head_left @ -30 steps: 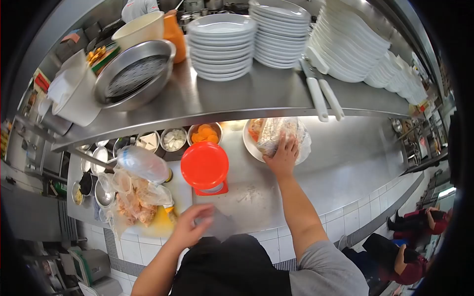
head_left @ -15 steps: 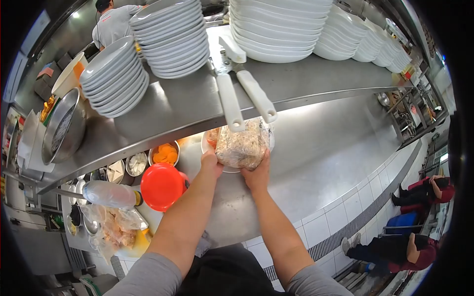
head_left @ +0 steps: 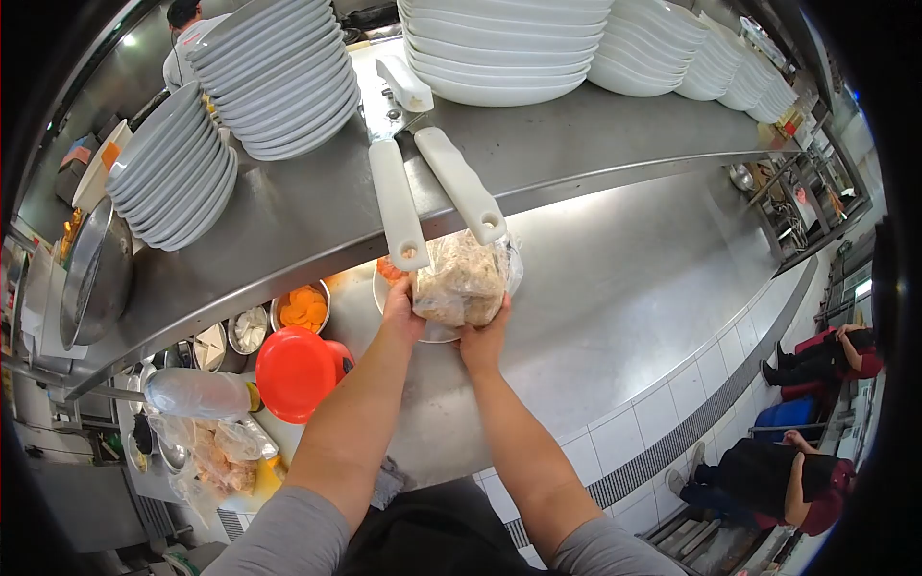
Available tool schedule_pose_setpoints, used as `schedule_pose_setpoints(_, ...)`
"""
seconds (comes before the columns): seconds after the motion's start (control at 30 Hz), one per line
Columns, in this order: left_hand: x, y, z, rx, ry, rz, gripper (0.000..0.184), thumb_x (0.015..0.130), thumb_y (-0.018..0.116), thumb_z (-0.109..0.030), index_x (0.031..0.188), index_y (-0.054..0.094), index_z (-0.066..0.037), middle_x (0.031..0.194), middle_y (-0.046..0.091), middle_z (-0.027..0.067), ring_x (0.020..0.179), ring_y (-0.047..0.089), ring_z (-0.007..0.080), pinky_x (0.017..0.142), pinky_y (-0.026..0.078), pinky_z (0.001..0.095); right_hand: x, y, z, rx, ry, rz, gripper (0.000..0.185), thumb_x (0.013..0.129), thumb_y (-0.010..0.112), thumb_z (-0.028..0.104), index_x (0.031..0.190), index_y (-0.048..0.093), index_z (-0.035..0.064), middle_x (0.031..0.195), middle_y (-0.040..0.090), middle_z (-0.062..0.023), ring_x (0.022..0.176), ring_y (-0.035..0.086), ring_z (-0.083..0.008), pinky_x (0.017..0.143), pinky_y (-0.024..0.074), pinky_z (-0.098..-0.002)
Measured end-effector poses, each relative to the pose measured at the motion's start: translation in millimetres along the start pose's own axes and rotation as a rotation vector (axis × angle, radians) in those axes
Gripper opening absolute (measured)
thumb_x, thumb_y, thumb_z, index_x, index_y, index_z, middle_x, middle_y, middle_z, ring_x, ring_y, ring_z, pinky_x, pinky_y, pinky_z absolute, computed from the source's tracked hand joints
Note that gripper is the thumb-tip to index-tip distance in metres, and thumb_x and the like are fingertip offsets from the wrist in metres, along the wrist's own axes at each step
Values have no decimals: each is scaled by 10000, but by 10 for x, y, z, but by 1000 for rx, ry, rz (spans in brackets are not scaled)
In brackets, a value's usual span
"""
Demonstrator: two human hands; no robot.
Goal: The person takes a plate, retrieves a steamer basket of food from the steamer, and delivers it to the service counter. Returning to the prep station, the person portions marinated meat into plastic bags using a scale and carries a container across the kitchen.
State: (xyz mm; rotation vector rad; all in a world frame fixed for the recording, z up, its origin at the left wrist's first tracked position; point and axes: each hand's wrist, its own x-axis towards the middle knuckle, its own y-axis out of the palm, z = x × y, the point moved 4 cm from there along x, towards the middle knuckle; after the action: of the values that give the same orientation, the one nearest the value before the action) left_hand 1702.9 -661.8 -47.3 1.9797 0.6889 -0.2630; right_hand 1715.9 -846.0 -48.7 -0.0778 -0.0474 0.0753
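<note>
Bag (head_left: 463,280) at frame centre, over plate (head_left: 439,335), between the fingers. Left hand (head_left: 402,309) cups its lower-left side, right hand (head_left: 486,338) its lower-right; both half-curled, gripping it; some fingertips hidden.

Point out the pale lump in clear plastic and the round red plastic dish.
Pale lump in clear plastic (head_left: 459,284): head view, middle of its facing side.
Round red plastic dish (head_left: 298,375): head view, centre of its face.
</note>
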Motion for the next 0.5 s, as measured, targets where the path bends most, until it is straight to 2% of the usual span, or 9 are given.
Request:
schedule_pose_setpoints(0.03, 1, -37, -30, 26, -4, -19, 377, 954, 561, -215, 1277, 636, -36, 1253, 708, 107, 1140, 696, 270, 998, 560, 464, 0, -8, -60, 27, -13, -16, 925, 850, 631, -115, 1628, 195, 130, 1506, 484, -228, 1188, 655, -320, 751, 644, -374)
schedule_pose_setpoints(0.1, -109, 24, -136, 20, 20, -86, 412, 934, 561, -193, 1311, 600, -32, 1284, 684, 123, 1155, 691, 294, 997, 563, 484, 60, -103, -134, 78, -56, -48, 873, 863, 608, -123, 1614, 226, 107, 1486, 506, -228, 1196, 652, -319, 852, 630, -386)
schedule_pose_setpoints(0.17, -375, 193, -269, -35, 64, -184, 458, 914, 559, -168, 1351, 557, -29, 1320, 654, 143, 1174, 683, 320, 1000, 565, 503, 129, -308, -236, -35, -68, -72, 839, 865, 611, -116, 1597, 255, 87, 1455, 536, -222, 1222, 639, -315, 945, 589, -385)
schedule_pose_setpoints(0.2, -483, 190, -272, -44, 41, -119, 523, 898, 548, -158, 1398, 500, -14, 1355, 617, 165, 1203, 668, 357, 1023, 556, 531, 157, -428, -213, -92, -76, -83, 823, 866, 613, -113, 1589, 269, 77, 1439, 551, -218, 1234, 633, -313, 991, 569, -385)
schedule_pose_setpoints(0.3, -758, 63, -137, -112, 106, -127, 526, 907, 531, -155, 1412, 498, -9, 1352, 622, 168, 1218, 657, 375, 1044, 545, 550, 155, -841, -29, -19, 75, -29, 775, 911, 656, -7, 1598, 299, -5, 1557, 438, -243, 1430, 482, -347, 1177, 415, -414)
schedule_pose_setpoints(0.33, -866, 49, -57, -188, 95, -175, 547, 916, 506, -143, 1448, 472, -16, 1372, 610, 172, 1239, 642, 386, 1041, 541, 571, 169, -1008, -51, -65, 64, -39, 765, 909, 663, -3, 1591, 316, -4, 1542, 456, -239, 1418, 493, -343, 1170, 420, -410)
schedule_pose_setpoints(0.43, -1266, -14, 129, -249, 13, -70, 556, 926, 483, -135, 1478, 458, -66, 1406, 592, 166, 1282, 617, 375, 1036, 543, 574, 131, -1539, -97, -134, 76, -60, 733, 902, 677, 0, 1566, 366, -2, 1496, 510, -226, 1381, 528, -329, 1151, 431, -399)
schedule_pose_setpoints(0.5, -1580, -109, 236, -237, -62, -99, 610, 891, 518, -152, 1495, 450, -99, 1433, 577, 153, 1282, 615, 366, 1018, 555, 537, 38, -1881, -24, -100, 104, -58, 710, 897, 672, -11, 1550, 392, -4, 1466, 542, -214, 1353, 550, -318, 1143, 433, -392)
